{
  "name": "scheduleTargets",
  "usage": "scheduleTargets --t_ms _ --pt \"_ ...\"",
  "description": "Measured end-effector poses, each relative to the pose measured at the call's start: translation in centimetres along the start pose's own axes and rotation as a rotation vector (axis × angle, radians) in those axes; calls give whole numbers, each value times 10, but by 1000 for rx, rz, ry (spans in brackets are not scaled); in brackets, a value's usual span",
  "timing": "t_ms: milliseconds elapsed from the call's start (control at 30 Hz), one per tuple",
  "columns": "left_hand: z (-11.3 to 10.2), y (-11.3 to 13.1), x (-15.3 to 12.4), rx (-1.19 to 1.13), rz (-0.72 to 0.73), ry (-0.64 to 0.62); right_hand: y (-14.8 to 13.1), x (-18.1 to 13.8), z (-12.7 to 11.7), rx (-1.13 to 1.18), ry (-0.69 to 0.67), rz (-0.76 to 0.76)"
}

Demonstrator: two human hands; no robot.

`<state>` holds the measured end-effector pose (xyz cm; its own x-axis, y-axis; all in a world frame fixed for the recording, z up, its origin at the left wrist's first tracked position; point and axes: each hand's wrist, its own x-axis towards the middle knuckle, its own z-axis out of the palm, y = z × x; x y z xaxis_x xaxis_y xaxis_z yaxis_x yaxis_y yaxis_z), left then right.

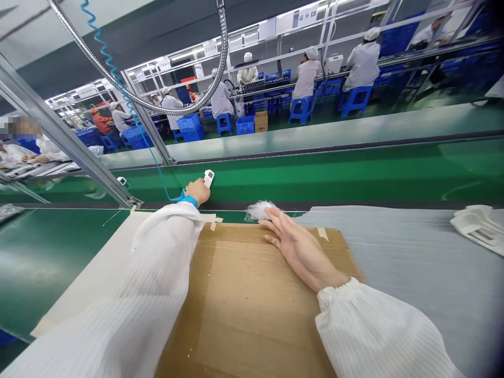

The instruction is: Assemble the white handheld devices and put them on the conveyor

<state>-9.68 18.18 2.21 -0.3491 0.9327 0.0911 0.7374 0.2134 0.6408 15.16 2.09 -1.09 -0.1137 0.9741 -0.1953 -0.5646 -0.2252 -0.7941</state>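
While our left hand reached out over the green belt near the frame's centre, it was curled shut around a small white device, which stuck out past the fingers. A blue wrist strap circled that wrist, and a coiled blue cord climbed from it toward the upper left, alongside a steel hose. Our right hand lay open and flat, palm down with the fingers loosely spread, holding nothing, on a cardboard sheet at the bottom centre. Its fingertips reached the sheet's far edge, at or just beside a white tuft; we could not tell whether they touched it. A grey mat lay to the right, with white parts piled at its far right edge. Across the belt, along the top of the frame, co-workers in white smocks and caps sat on blue stools near blue crates.
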Motion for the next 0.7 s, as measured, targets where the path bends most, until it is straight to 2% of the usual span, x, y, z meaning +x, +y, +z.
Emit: scheduleTargets --t_ms 100,200,333,400,433,500,567,633,700 --pt "9 11 -13 51 70 42 -2 6 -4 108 15 11" --pt "20 24 -40 34 133 14 -8 11 -11 334 96 -7" --pt "33 25 -96 -40 200 17 -15 12 -16 495 176 -10" --pt "40 19 -126 -85 299 76 -16 11 -16 498 198 0" --pt "43 17 -139 -72 402 81 -16 11 -16 492 202 2" --pt "49 12 -156 13 679 -27 -16 10 -16 475 191 0" --pt "52 11 -162 107 854 -163 -15 10 -16 461 173 -4" --pt "55 11 -161 123 848 -228 -15 10 -15 448 169 -2" --pt "56 11 -158 44 782 -235 -15 10 -15 425 182 -7"
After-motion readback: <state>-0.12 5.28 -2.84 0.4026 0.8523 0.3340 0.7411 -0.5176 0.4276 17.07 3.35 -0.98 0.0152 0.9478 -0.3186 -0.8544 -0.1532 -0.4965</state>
